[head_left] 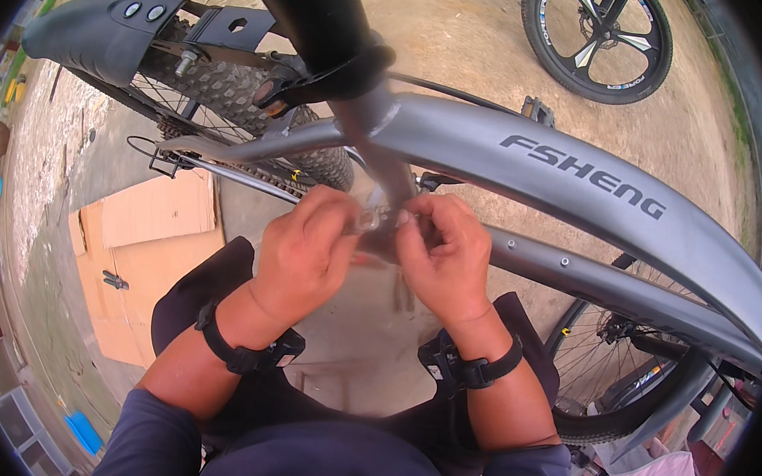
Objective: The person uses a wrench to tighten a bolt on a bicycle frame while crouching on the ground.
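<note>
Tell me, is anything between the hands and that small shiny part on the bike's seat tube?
Nothing visible is. Both the left hand and right hand are already closed around the small shiny part against the grey bike frame. The fingers cover most of it, so what lies under them cannot be seen.

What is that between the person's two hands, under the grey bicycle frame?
A small shiny metal part against the grey frame tube, pinched by left hand and right hand, in the head view.

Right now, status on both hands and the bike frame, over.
Left hand and right hand both closed around a small shiny part at the grey bike frame. Part mostly hidden. Rear tyre close behind.
</note>
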### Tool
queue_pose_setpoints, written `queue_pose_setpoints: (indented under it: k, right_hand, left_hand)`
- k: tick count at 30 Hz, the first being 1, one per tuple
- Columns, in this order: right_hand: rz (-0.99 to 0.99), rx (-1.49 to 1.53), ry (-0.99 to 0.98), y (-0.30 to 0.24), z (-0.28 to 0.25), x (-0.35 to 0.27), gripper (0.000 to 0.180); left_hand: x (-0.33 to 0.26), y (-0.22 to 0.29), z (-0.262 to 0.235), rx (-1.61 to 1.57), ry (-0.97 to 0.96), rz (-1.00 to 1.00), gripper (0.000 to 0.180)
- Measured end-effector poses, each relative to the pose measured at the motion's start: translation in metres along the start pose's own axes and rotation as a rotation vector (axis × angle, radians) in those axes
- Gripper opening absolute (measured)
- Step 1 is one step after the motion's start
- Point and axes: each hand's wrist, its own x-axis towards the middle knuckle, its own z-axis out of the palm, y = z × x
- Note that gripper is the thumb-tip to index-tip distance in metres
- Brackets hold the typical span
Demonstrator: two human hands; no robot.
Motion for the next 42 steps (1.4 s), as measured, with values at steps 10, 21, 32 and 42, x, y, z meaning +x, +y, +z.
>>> queue_pose_setpoints:
  k: [10,21,32,42]
  right_hand:
    - [0.188,0.238,-0.145,-0.013,0.003,-0.012,0.011]
    - [0.463,0.419,-0.299,-0.022,0.002,-0.009,0.021]
    - [0.779,0.538,-0.222,-0.031,0.011,-0.004,0.024]
    - [0.797,0.636,-0.229,-0.023,0.011,-0.013,0.021]
  left_hand:
    - [-0.013,0.002,0.006,-0.135,0.025,-0.086,0.016]
    - [-0.020,0.007,0.008,-0.290,-0.020,-0.275,0.007]
    - [-0.019,-0.001,0.004,0.003,-0.032,0.077,0.025]
    - [-0.026,-0.003,-0.003,-0.066,-0.064,0.069,0.027]
